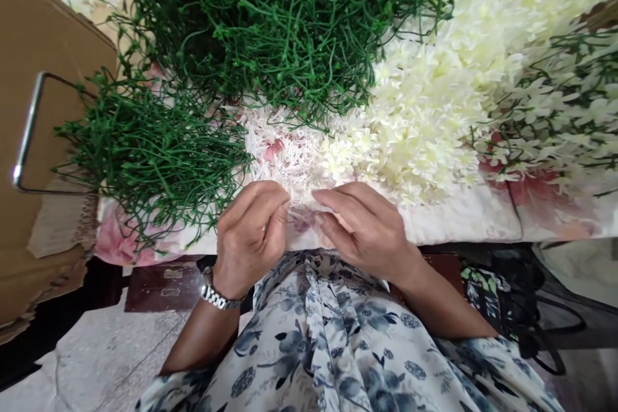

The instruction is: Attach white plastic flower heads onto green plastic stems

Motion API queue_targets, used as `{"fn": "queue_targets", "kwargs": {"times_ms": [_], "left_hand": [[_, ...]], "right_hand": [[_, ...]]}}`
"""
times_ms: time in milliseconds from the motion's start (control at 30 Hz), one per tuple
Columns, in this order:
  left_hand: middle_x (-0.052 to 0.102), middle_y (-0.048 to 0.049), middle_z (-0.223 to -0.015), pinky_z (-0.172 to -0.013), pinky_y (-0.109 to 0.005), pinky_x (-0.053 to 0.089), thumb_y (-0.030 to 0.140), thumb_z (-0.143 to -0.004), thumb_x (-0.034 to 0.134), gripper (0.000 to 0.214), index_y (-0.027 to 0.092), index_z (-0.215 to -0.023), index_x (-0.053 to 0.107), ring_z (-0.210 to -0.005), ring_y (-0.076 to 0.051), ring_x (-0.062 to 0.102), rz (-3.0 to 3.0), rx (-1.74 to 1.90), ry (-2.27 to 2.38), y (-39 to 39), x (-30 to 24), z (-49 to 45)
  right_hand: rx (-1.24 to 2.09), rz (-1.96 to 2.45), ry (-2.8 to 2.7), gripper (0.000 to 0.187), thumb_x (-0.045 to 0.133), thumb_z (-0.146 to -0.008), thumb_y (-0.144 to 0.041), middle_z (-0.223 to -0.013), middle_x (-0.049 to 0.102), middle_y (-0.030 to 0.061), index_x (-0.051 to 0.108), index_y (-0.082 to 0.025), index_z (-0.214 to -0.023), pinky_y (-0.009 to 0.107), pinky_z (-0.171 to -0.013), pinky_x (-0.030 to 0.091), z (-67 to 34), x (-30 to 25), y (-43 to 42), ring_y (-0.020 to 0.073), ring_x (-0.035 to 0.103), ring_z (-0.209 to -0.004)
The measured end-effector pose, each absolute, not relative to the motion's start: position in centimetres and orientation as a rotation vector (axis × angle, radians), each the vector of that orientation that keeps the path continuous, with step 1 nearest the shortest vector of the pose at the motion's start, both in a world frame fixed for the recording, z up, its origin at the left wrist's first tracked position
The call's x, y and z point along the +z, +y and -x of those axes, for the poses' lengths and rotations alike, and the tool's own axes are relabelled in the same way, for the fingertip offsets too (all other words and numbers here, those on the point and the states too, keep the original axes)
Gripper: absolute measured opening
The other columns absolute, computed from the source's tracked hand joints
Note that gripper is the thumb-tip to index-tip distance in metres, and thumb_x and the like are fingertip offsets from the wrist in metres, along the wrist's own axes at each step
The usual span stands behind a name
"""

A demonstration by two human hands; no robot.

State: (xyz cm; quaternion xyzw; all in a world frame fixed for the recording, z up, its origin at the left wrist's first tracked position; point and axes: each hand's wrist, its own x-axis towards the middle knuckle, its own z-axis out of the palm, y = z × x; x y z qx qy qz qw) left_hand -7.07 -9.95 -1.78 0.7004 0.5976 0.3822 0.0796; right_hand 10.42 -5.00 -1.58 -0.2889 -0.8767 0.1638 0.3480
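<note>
My left hand and my right hand meet at the near edge of a table, fingers curled and pinched together. Between the fingertips is a small white plastic piece, too small to name, taken from a heap of thin white spiky parts just beyond them. Cream artificial flower heads lie to the right of that heap. A silver watch is on my left wrist.
Piles of green plastic stems fill the back and left. Assembled sprigs with cream flowers lie at far right. A floral cloth covers the table. A cardboard box with a metal handle stands left.
</note>
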Motion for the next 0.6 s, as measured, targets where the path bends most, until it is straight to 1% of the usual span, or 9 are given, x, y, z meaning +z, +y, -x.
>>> {"fn": "queue_targets", "kwargs": {"times_ms": [100,200,300,367,467,533,600], "left_hand": [[0.062,-0.0017,-0.080,-0.073,-0.021,0.047,0.004,-0.077,0.056,0.015,0.015,-0.086,0.058,-0.077,-0.010,0.059,-2.073,1.088,1.747,-9.9,-1.3,6.4],[0.062,0.0007,-0.078,-0.067,-0.020,0.048,0.010,-0.077,0.059,0.015,0.017,-0.089,0.057,-0.070,-0.009,0.060,-1.903,1.088,1.739,-9.9,-1.5,5.7],[0.063,0.0011,-0.079,-0.063,-0.020,0.051,0.015,-0.076,0.062,0.022,0.019,-0.096,0.055,-0.067,-0.009,0.062,-1.622,1.128,1.632,-9.9,-1.8,5.2],[0.063,0.0013,-0.078,-0.062,-0.020,0.052,0.016,-0.075,0.064,0.023,0.019,-0.096,0.055,-0.066,-0.009,0.063,-1.515,1.128,1.547,-9.8,-1.9,4.9],[0.063,0.0026,-0.074,-0.058,-0.017,0.052,0.016,-0.073,0.066,0.021,0.019,-0.091,0.056,-0.063,-0.008,0.063,-1.495,1.124,1.504,-9.5,-1.9,4.3],[0.063,0.0033,-0.072,-0.055,-0.015,0.051,0.015,-0.073,0.066,0.020,0.019,-0.090,0.056,-0.061,-0.007,0.062,-1.501,1.115,1.496,-9.3,-1.9,3.7],[0.064,0.0034,-0.073,-0.054,-0.014,0.051,0.016,-0.075,0.064,0.018,0.019,-0.091,0.056,-0.059,-0.006,0.062,-1.520,1.095,1.488,-9.2,-2.0,3.0]], "right_hand": [[0.551,0.734,-2.232,0.025,0.053,-0.084,-0.021,-0.080,0.062,0.0071,0.056,-0.008,-0.105,0.027,-0.066,0.050,-9.9,-2.1,-5.0,0.0135,0.055,-0.073],[0.614,0.728,-2.208,0.015,0.050,-0.086,-0.020,-0.074,0.061,0.0053,0.059,-0.011,-0.095,0.026,-0.064,0.048,-10.1,-2.6,-4.9,0.0125,0.055,-0.070],[0.696,0.749,-2.177,0.011,0.049,-0.086,-0.017,-0.071,0.060,0.0038,0.059,-0.013,-0.087,0.025,-0.061,0.047,-10.9,-2.7,-5.0,0.0115,0.055,-0.068],[0.772,0.769,-2.153,0.011,0.048,-0.086,-0.017,-0.071,0.059,0.0035,0.059,-0.014,-0.088,0.025,-0.061,0.047,-11.6,-2.6,-5.1,0.0110,0.054,-0.067],[0.862,0.763,-2.119,0.015,0.050,-0.085,-0.018,-0.075,0.061,0.0052,0.058,-0.011,-0.095,0.025,-0.062,0.048,-12.4,-2.5,-5.3,0.0108,0.055,-0.068],[0.828,0.731,-2.093,0.015,0.051,-0.084,-0.015,-0.074,0.061,0.0059,0.058,-0.009,-0.095,0.024,-0.061,0.048,-12.7,-2.6,-5.5,0.0105,0.056,-0.068],[0.748,0.724,-2.067,0.011,0.051,-0.084,-0.013,-0.071,0.061,0.0052,0.059,-0.009,-0.092,0.023,-0.060,0.047,-13.1,-2.8,-5.7,0.0101,0.055,-0.066]]}}
